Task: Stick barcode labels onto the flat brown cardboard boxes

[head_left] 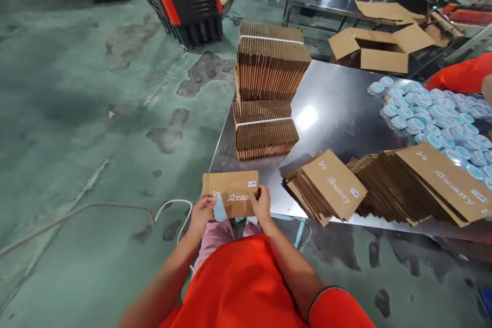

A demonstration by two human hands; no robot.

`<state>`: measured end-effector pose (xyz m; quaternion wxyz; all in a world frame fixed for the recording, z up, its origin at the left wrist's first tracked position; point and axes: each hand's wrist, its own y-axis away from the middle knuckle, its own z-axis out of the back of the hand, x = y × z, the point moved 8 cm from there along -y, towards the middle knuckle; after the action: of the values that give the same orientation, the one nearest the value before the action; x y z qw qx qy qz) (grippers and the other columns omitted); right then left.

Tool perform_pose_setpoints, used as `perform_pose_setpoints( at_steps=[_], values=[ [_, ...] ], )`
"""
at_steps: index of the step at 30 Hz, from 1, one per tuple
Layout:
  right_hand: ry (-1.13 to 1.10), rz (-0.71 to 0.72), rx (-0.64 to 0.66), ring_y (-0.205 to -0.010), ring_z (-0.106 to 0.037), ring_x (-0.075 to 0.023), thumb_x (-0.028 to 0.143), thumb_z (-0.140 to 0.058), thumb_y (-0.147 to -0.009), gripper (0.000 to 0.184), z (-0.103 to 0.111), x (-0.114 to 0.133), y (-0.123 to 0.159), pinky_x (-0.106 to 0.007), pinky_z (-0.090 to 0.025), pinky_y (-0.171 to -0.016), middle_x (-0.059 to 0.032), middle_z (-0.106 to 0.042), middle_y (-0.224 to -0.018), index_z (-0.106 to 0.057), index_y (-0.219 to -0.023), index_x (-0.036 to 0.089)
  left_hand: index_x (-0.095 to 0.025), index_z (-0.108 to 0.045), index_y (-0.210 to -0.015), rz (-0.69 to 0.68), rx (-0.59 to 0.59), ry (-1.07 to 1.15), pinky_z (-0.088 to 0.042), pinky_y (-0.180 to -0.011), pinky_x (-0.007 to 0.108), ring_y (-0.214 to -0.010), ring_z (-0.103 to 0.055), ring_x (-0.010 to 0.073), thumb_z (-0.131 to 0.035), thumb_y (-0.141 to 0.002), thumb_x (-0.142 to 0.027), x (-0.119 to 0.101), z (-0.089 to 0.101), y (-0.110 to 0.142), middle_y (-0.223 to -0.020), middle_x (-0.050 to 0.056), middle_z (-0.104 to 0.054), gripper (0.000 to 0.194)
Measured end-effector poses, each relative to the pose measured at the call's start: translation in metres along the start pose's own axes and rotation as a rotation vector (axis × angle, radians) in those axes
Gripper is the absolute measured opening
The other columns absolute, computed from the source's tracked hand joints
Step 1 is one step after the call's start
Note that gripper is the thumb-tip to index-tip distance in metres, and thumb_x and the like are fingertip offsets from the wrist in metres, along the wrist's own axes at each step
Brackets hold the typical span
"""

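A flat brown cardboard box [233, 183] with white "beauty" lettering and a small white label is held up at the table's near left corner. My left hand [201, 215] pinches its lower left edge, beside a pale blue strip [220, 210] that crosses the printed face. Whether the strip is in those fingers or hangs from the hand I cannot tell. At the right edge, my right hand [262, 205] grips the cardboard with its thumb on the front. Just to the right lies a fanned pile of similar printed flat boxes [333, 184].
Two strapped bundles of flat cardboard, an upper [271, 69] and a lower [265, 136], stand on the metal table [326, 107]. Many round blue-white packets [434, 113] cover the right side near another person's red sleeve [457, 73]. Beyond is an open carton [384, 61].
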<state>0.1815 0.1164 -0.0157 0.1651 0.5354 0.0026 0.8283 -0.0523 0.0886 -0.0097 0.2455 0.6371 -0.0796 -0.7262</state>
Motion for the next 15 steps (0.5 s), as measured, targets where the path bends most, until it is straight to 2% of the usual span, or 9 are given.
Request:
perform_pose_setpoints(
  at_steps=[2, 4, 5, 7, 10, 11, 13, 14, 15],
  values=[
    [-0.145, 0.021, 0.049, -0.079, -0.057, -0.0177, 0.028, -0.055, -0.074, 0.024, 0.009, 0.014, 0.002, -0.03, -0.046, -0.073, -0.0031, -0.06, -0.086, -0.052, -0.096, 0.019, -0.018, -0.056, -0.066, -0.004, -0.01, 0.035, -0.048, -0.055, 0.026, -0.061, -0.058, 0.015, -0.064, -0.057, -0.063, -0.008, 0.004, 0.004, -0.071, 0.003, -0.064, 0.046],
    [-0.236, 0.059, 0.036, -0.076, -0.058, -0.0166, 0.03, -0.054, -0.076, 0.022, 0.041, 0.028, 0.005, -0.028, -0.046, -0.07, -0.0025, -0.061, -0.084, -0.051, -0.096, 0.019, -0.018, -0.058, -0.073, -0.007, -0.017, 0.068, -0.048, -0.058, 0.026, -0.067, -0.061, 0.0165, -0.066, -0.059, -0.059, -0.018, 0.006, 0.011, -0.079, 0.004, -0.067, 0.044],
    [-0.254, 0.072, -0.013, -0.077, -0.058, -0.0166, 0.031, -0.055, -0.077, 0.024, 0.068, 0.033, 0.006, -0.028, -0.046, -0.071, -0.0029, -0.062, -0.086, -0.051, -0.097, 0.019, -0.019, -0.058, -0.078, -0.007, -0.017, 0.083, -0.049, -0.058, 0.026, -0.068, -0.062, 0.017, -0.067, -0.06, -0.056, -0.023, 0.006, 0.015, -0.079, 0.004, -0.068, 0.042],
    [-0.263, 0.063, -0.195, -0.079, -0.058, -0.0169, 0.035, -0.058, -0.076, 0.03, 0.139, 0.033, 0.009, -0.03, -0.046, -0.072, -0.004, -0.062, -0.089, -0.052, -0.1, 0.019, -0.02, -0.058, -0.086, -0.027, -0.012, 0.103, -0.05, -0.061, 0.028, -0.069, -0.063, 0.0178, -0.067, -0.063, -0.048, -0.036, 0.001, 0.025, -0.078, 0.002, -0.069, 0.037],
    [-0.251, -0.041, -0.561, -0.074, -0.058, -0.0173, 0.045, -0.062, -0.072, 0.041, 0.256, 0.01, 0.013, -0.032, -0.046, -0.07, -0.0039, -0.062, -0.086, -0.051, -0.1, 0.018, -0.02, -0.064, -0.086, -0.088, 0.054, 0.078, -0.051, -0.068, 0.03, -0.076, -0.065, 0.02, -0.064, -0.065, -0.039, -0.06, -0.019, 0.04, -0.08, 0.003, -0.071, 0.029],
    [-0.184, -0.073, -0.641, -0.074, -0.058, -0.0188, 0.047, -0.063, -0.069, 0.043, 0.286, 0.002, 0.013, -0.034, -0.046, -0.07, -0.0048, -0.061, -0.084, -0.052, -0.097, 0.017, -0.02, -0.066, -0.083, -0.085, 0.094, 0.066, -0.052, -0.071, 0.031, -0.078, -0.066, 0.0208, -0.062, -0.065, -0.037, -0.066, -0.028, 0.045, -0.081, 0.003, -0.072, 0.025],
    [0.077, -0.102, -0.776, -0.082, -0.057, -0.0248, 0.049, -0.064, -0.066, 0.045, 0.326, -0.004, 0.013, -0.04, -0.045, -0.074, -0.0095, -0.061, -0.086, -0.055, -0.093, 0.015, -0.02, -0.07, -0.078, -0.051, 0.166, 0.066, -0.051, -0.076, 0.033, -0.082, -0.066, 0.0222, -0.061, -0.064, -0.032, -0.072, -0.044, 0.052, -0.082, 0.004, -0.073, 0.02],
    [0.228, -0.093, -0.833, -0.089, -0.056, -0.0285, 0.049, -0.064, -0.065, 0.047, 0.334, -0.001, 0.014, -0.044, -0.043, -0.078, -0.013, -0.06, -0.091, -0.056, -0.094, 0.014, -0.02, -0.071, -0.075, -0.038, 0.192, 0.076, -0.051, -0.079, 0.033, -0.084, -0.066, 0.0229, -0.06, -0.063, -0.03, -0.073, -0.05, 0.056, -0.082, 0.004, -0.074, 0.019],
    [0.352, -0.068, -0.875, -0.095, -0.053, -0.0313, 0.049, -0.064, -0.066, 0.048, 0.332, 0.005, 0.017, -0.046, -0.041, -0.082, -0.0161, -0.059, -0.096, -0.057, -0.097, 0.013, -0.02, -0.072, -0.074, -0.033, 0.21, 0.091, -0.05, -0.081, 0.034, -0.087, -0.066, 0.0236, -0.06, -0.062, -0.027, -0.075, -0.055, 0.058, -0.084, 0.004, -0.074, 0.018]
  ],
)
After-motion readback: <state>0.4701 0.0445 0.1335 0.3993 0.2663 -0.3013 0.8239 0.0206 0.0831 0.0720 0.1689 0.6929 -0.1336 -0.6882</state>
